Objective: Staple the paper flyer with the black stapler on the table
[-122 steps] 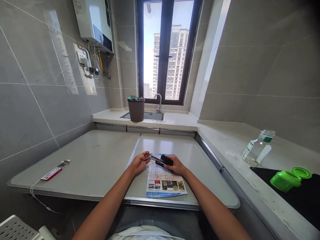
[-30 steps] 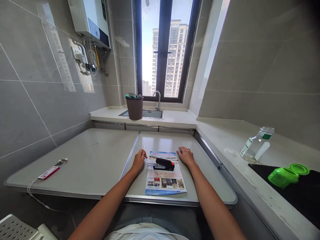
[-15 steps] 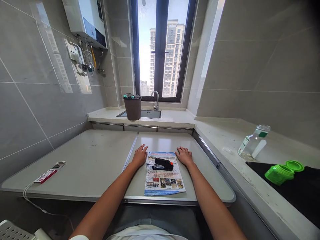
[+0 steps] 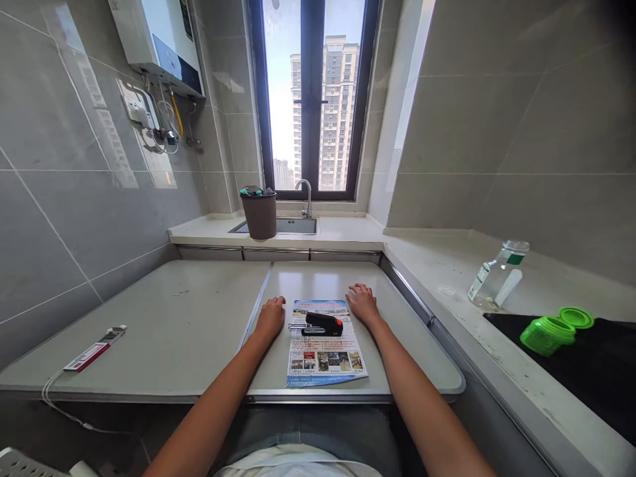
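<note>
A black stapler (image 4: 324,324) with a red-orange spot at its right end and a metal part sticking out at the left lies across the upper half of a printed flyer (image 4: 322,379). Left of the flyer, my left hand (image 4: 271,317) rests on the table, its fingers loosely bent and holding nothing. My right hand (image 4: 362,303) lies by the flyer's upper right corner with fingers apart, also without anything in it. Neither hand touches the stapler.
The folding table (image 4: 209,318) carries a red-and-white boxed item (image 4: 92,351) with a cable at left. A brown bin (image 4: 261,215) stands by the sink (image 4: 298,226). On the right counter are a clear bottle (image 4: 497,278) and a green flip-top container (image 4: 546,334) on a black mat (image 4: 591,371).
My left hand has drawn slightly left and away from the flyer, its fingers more bent. My right hand has shifted slightly, its fingers a little higher. The stapler stays on the flyer; the view has shifted slightly.
</note>
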Tool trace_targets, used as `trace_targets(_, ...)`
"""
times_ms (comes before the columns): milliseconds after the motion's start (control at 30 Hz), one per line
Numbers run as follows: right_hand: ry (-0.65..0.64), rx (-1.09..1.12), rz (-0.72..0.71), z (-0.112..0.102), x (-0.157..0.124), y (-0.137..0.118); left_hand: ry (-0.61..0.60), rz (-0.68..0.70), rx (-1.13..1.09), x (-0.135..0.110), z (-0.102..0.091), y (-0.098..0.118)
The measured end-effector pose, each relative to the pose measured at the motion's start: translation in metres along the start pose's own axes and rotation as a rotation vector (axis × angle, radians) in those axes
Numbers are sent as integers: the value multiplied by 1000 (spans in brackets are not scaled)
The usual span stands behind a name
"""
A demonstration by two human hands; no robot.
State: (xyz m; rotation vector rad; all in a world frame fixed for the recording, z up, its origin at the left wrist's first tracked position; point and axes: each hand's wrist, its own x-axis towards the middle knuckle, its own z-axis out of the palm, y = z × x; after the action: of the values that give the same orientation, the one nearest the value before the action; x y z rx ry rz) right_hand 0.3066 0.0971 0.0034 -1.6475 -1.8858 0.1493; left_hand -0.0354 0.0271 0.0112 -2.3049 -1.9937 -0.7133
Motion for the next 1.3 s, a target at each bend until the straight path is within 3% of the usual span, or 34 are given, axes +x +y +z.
trace_targets(100,63,294,-199,-8,-3,-15,5,-27,-54,0,5,-5)
trace_targets(200,-98,518,-439,-16,-14,-34,15,-54,-116,0,8,-9)
trace_targets(333,-337,571,-659,-18,-29,-54,41,-48,-208,1,9,-11)
trace_targets(533,-432,560,-649,-18,-32,-58,75,36,-346,3,7,-8)
trace_targets(733,-520,586,-645,-16,-37,-60,-10,144,-585,-4,-4,5)
trace_targets(1033,-557,479,-727,-18,-41,-69,-115,401,-569,-14,-19,21)
trace_targets(1300,-567,483,-758,-16,-40,-68,-120,413,-516,-13,-19,19)
